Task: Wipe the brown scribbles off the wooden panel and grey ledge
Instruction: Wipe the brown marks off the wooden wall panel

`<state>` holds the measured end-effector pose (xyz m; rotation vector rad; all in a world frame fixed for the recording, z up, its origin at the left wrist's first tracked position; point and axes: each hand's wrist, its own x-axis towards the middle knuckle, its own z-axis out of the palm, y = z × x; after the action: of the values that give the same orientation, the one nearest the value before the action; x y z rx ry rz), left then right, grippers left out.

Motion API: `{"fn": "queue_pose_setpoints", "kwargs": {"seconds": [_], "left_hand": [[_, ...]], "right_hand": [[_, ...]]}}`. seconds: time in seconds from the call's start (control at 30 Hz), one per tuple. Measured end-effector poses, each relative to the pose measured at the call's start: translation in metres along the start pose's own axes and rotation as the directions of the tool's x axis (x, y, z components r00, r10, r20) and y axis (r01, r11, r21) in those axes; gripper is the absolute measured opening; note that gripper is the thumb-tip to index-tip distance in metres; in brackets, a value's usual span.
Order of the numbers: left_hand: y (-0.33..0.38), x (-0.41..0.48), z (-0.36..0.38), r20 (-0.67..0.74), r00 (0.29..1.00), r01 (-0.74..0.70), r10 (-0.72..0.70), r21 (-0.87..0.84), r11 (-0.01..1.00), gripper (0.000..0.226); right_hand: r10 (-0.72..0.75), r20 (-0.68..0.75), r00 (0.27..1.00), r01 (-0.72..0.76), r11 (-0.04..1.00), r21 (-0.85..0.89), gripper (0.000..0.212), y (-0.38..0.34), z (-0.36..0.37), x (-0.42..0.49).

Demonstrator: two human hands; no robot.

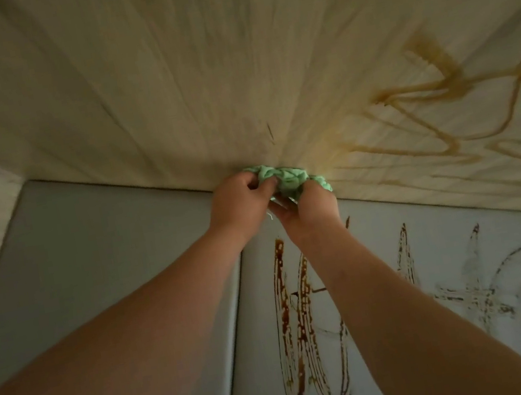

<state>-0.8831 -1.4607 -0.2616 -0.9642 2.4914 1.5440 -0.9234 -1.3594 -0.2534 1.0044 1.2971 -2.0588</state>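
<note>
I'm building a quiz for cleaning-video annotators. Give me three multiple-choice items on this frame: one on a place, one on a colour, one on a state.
1. Where is the cloth? A: on a chair. B: where the wooden panel meets the grey ledge. C: in a bucket.
2. Its colour? A: green. B: red. C: black.
3. The ledge's scribbles are: A: wiped away. B: plainly present. C: painted over.
B: left hand and right hand bunch it at that seam. A: pale green fabric shows. B: dark brown loops lie on the ledge.
</note>
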Motion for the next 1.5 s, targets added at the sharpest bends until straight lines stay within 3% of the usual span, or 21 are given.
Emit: {"fn": "queue_pose_setpoints", "kwargs": {"seconds": [0.17, 0.27, 0.37, 0.53, 0.67, 0.83, 1.1, 1.27, 1.4, 1.5], "left_hand": [[-0.009, 0.008, 0.027, 0.09, 0.987, 0.126, -0.136, 0.109, 0.986, 0.027], [-0.008, 0.008, 0.04, 0.156, 0.965, 0.206, -0.212, 0.055, 0.977, 0.027], [-0.005, 0.002, 0.048, 0.172, 0.963, 0.218, -0.206, -0.05, 0.975, 0.045], [0.023, -0.016, 0.053, 0.147, 0.983, 0.143, -0.112, -0.216, 0.966, 0.041], [0.055, -0.038, 0.042, 0.026, 1.0, 0.023, -0.017, -0.266, 0.964, 0.03], [0.099, -0.067, 0.016, -0.143, 0.983, -0.151, 0.115, -0.279, 0.948, 0.01], [0.163, -0.101, -0.01, -0.277, 0.941, -0.266, 0.195, -0.248, 0.931, 0.008], [0.202, -0.118, -0.029, -0.414, 0.852, -0.408, 0.32, -0.142, 0.902, 0.013], [0.234, -0.13, -0.044, -0.518, 0.744, -0.503, 0.422, -0.019, 0.864, 0.011], [0.251, -0.136, -0.039, -0.526, 0.68, -0.542, 0.511, 0.109, 0.833, 0.012]], "right_hand": [[0.06, -0.056, 0.997, -0.061, 0.998, -0.012, 0.033, 0.002, -0.008, 0.03], [0.075, -0.066, 0.995, -0.075, 0.997, -0.009, 0.03, -0.006, -0.016, 0.041], [0.06, -0.039, 0.997, -0.058, 0.997, 0.043, 0.021, -0.012, -0.039, 0.04], [-0.001, 0.031, 1.0, -0.004, 0.988, 0.157, 0.026, -0.041, -0.066, 0.015], [-0.035, 0.099, 0.994, 0.017, 0.984, 0.179, 0.027, -0.063, -0.061, -0.022], [-0.076, 0.199, 0.977, 0.03, 0.974, 0.224, 0.024, -0.094, -0.048, -0.076], [-0.117, 0.332, 0.936, 0.02, 0.959, 0.281, 0.023, -0.134, -0.036, -0.144], [-0.131, 0.455, 0.881, -0.004, 0.959, 0.284, 0.031, -0.159, -0.036, -0.178], [-0.17, 0.563, 0.809, 0.085, 0.981, 0.174, 0.029, -0.175, -0.039, -0.196], [-0.21, 0.615, 0.76, 0.183, 0.977, 0.106, 0.042, -0.185, -0.044, -0.2]]}}
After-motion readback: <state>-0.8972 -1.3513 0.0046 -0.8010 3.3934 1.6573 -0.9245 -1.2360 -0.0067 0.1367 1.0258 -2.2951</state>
